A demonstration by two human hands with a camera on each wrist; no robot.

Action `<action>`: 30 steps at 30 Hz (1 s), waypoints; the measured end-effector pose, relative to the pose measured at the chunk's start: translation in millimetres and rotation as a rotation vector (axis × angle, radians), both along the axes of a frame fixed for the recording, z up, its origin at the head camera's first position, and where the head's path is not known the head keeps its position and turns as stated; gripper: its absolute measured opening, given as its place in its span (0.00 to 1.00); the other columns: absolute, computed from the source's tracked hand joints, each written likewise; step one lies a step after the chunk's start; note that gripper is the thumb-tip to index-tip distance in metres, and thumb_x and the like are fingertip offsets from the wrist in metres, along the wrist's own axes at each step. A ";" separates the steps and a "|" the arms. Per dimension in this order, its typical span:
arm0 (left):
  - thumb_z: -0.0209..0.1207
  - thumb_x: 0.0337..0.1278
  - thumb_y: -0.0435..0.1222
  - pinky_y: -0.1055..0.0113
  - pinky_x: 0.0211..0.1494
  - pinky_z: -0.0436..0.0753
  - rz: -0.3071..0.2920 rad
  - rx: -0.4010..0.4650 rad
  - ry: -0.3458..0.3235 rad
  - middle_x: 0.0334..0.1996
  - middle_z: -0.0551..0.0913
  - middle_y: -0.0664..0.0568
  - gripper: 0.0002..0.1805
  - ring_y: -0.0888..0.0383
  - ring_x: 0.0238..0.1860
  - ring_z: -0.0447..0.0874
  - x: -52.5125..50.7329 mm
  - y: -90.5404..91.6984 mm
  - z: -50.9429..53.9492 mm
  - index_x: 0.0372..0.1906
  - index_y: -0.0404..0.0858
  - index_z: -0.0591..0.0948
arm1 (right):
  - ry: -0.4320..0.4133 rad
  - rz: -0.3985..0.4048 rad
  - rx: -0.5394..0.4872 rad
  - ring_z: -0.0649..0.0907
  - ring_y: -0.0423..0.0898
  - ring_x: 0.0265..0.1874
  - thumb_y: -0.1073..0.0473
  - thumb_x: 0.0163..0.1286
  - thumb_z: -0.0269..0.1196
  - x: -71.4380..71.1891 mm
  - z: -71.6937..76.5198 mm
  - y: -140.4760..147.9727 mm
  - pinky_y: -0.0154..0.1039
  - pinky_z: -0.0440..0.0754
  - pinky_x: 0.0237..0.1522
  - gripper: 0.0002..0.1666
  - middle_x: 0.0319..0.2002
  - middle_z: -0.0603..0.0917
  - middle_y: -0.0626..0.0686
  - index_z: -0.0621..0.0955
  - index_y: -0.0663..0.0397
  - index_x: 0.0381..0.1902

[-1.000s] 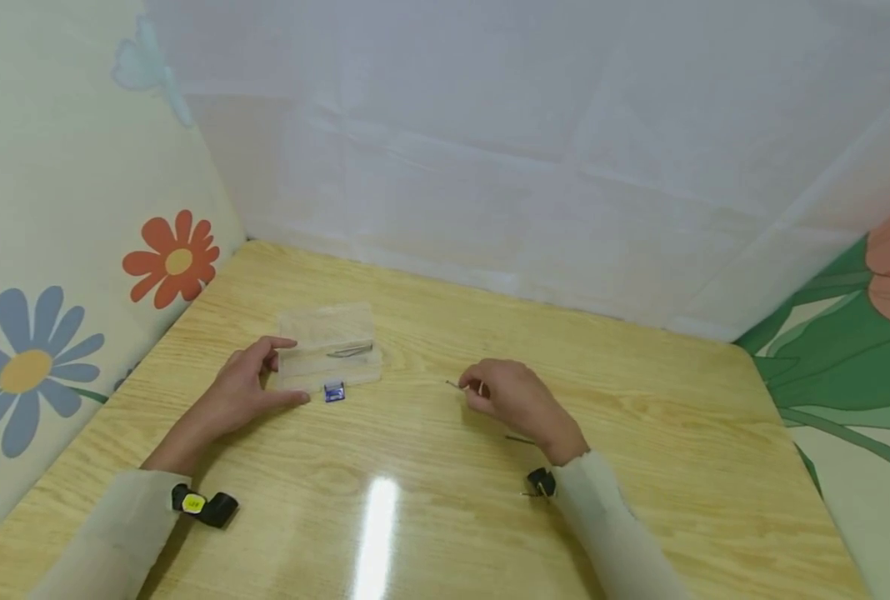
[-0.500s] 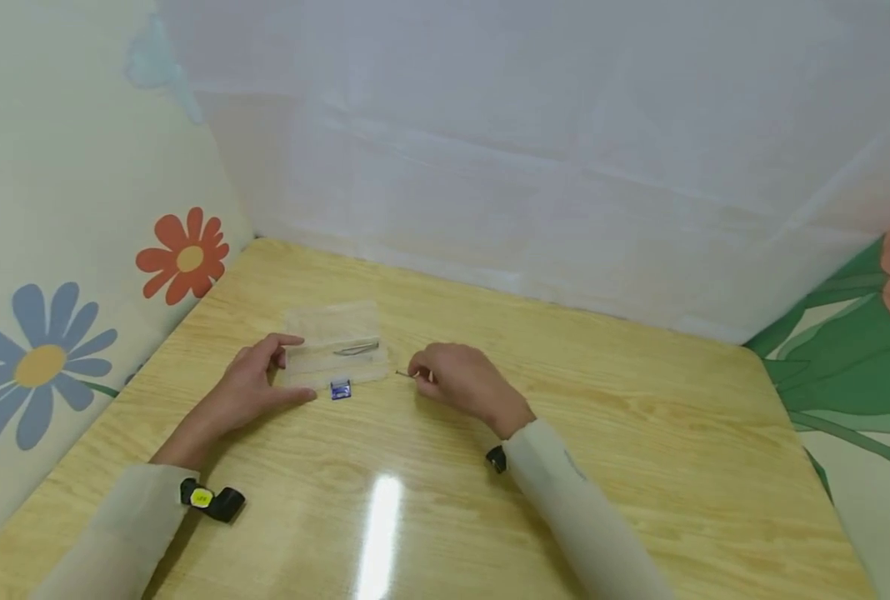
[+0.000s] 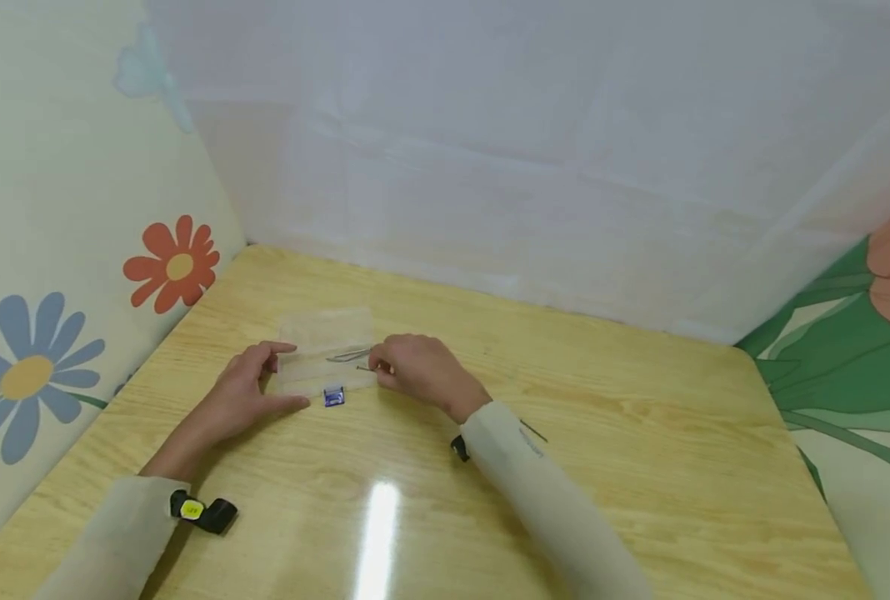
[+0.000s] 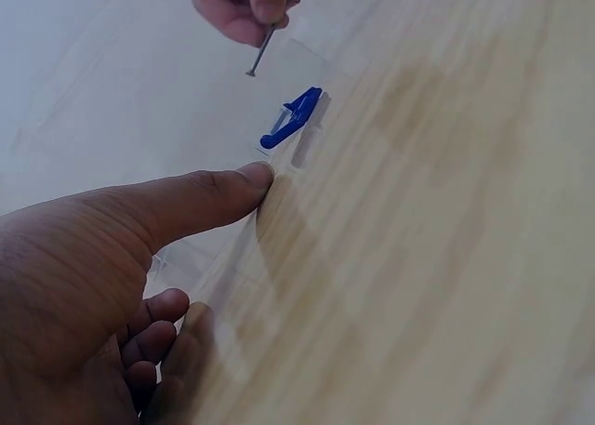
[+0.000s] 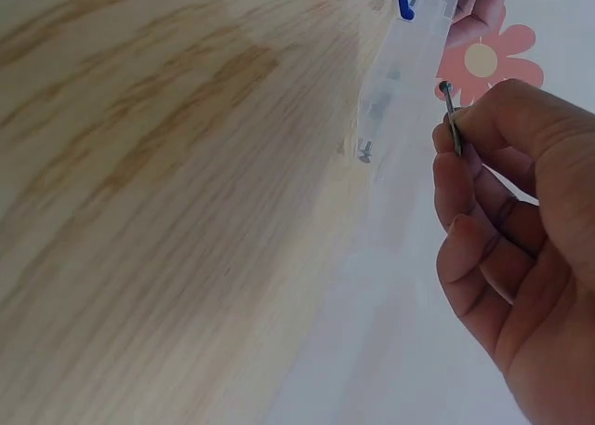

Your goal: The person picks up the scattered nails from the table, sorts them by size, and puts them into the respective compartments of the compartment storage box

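Note:
A clear plastic box [image 3: 295, 383] lies with its lid back on the left of the table. On its front side is a blue latch [image 3: 334, 396], also visible in the left wrist view. My left hand [image 3: 246, 387] holds the box's left end, thumb at the front edge, index finger toward the back. Above the box's right end, my right hand [image 3: 422, 371] pinches a thin metal nail [image 4: 261, 55] between thumb and fingers. Its small flat head points away from the fingertips. Thin silver pieces [image 3: 349, 356] lie in the box, partly behind the right hand.
Another dark thin nail [image 3: 533, 430] lies on the wooden table [image 3: 602, 517], beside my right sleeve. A white sheet [image 3: 490, 167] hangs behind the table, and flower-patterned panels [image 3: 47, 208] border it at the sides.
My right hand has moved left with the nail, from the middle of the table to over the box's right end. The left hand stays at the box.

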State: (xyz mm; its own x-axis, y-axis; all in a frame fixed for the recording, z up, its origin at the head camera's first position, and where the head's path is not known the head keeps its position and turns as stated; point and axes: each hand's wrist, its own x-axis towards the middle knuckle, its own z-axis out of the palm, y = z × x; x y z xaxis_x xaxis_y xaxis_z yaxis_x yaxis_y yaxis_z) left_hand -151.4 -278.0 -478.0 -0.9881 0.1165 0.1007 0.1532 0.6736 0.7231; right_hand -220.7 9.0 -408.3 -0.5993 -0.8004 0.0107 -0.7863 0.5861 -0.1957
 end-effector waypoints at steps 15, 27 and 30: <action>0.79 0.49 0.48 0.42 0.56 0.65 0.005 -0.006 0.001 0.54 0.69 0.38 0.47 0.40 0.54 0.65 0.9 1.4 0.3 0.70 0.34 0.68 | -0.052 0.008 -0.030 0.80 0.36 0.36 0.60 0.79 0.57 -6.6 -2.2 -21.6 0.30 0.76 0.36 0.14 0.44 0.85 0.43 0.88 0.48 0.51; 0.78 0.50 0.48 0.42 0.55 0.66 0.004 -0.013 -0.013 0.55 0.69 0.38 0.48 0.40 0.54 0.65 2.1 4.1 1.6 0.71 0.33 0.68 | -0.058 -0.059 -0.073 0.80 0.35 0.35 0.59 0.79 0.57 -1.3 6.5 5.5 0.31 0.77 0.35 0.13 0.42 0.86 0.41 0.88 0.47 0.47; 0.79 0.50 0.48 0.42 0.55 0.66 0.006 -0.017 -0.014 0.54 0.69 0.38 0.48 0.40 0.53 0.65 2.6 4.4 2.6 0.71 0.33 0.68 | -0.060 -0.073 -0.073 0.79 0.35 0.34 0.59 0.78 0.56 1.7 10.4 19.2 0.33 0.77 0.35 0.13 0.40 0.85 0.41 0.88 0.47 0.45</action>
